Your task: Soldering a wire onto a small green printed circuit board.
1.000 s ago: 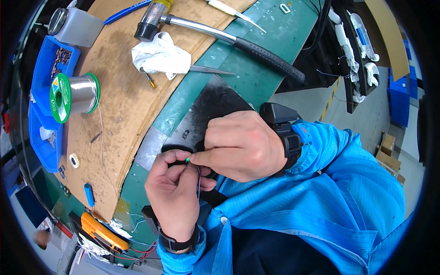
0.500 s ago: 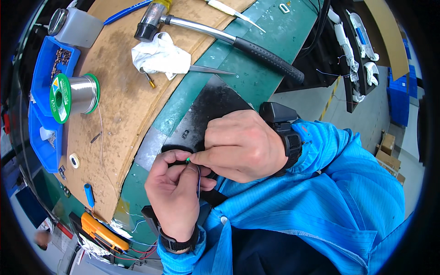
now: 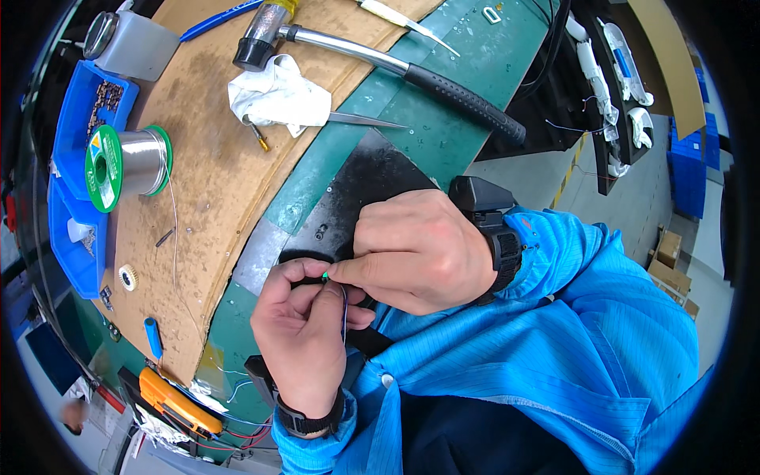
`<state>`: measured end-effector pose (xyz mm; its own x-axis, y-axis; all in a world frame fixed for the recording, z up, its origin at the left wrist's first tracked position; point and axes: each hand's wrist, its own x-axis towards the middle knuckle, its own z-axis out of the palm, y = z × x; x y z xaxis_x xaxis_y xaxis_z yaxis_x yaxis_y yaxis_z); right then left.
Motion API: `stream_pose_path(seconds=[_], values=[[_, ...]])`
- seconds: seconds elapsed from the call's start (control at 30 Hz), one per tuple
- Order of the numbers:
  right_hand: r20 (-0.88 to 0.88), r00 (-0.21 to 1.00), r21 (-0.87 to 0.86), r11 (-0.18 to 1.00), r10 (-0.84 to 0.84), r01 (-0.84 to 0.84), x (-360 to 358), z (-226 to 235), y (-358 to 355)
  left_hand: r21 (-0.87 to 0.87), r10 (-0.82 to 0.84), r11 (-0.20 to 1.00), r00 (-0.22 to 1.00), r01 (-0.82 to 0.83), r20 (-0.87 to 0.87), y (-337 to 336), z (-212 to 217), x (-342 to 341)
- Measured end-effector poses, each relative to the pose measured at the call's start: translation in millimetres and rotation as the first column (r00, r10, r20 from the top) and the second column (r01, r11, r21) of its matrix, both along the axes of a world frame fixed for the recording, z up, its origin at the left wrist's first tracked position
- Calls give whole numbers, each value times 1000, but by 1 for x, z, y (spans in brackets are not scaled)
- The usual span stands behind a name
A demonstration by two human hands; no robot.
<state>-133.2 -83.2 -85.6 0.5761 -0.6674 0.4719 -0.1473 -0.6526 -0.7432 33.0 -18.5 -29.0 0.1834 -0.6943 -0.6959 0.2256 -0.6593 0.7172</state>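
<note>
My left hand (image 3: 305, 336) is closed, thumb and fingers pinching thin wires (image 3: 344, 307) that run down past its thumb. At their upper end a tiny green part (image 3: 325, 275) shows between the fingertips, too small to make out its kind. My right hand (image 3: 423, 249) is closed too, its index fingertip meeting the green part from the right; its thumb is hidden beneath. Both hands are held over the near edge of a black mat (image 3: 356, 186). A small dark piece (image 3: 321, 231) lies on that mat, just above the left fingertips.
A hammer (image 3: 380, 59) and tweezers (image 3: 368, 120) under a white cloth (image 3: 281, 95) lie beyond my hands. To the left are a solder wire spool (image 3: 142, 162), blue parts bins (image 3: 75, 245), a white gear (image 3: 128, 277) and a yellow-orange meter (image 3: 178, 404).
</note>
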Motion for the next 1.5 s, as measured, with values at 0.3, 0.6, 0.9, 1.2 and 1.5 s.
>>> stream_pose_path(seconds=[0.3,0.6,0.9,1.2,1.5], values=[[66,997,95,995,-29,23,-2,11,-8,6,12,1000,1000,-12,-1,0,1,1],[-197,893,-224,906,-404,360,-20,40,-40,-155,-69,983,983,96,172,-5,13,8],[52,996,187,979,76,-85,-5,27,-29,-359,-121,915,974,184,192,-15,12,4],[-273,962,58,998,3,13,-4,26,-41,-258,-83,862,622,437,778,-14,5,7],[-267,964,78,997,-5,27,-2,27,-37,-268,27,797,412,541,911,-8,8,19]])
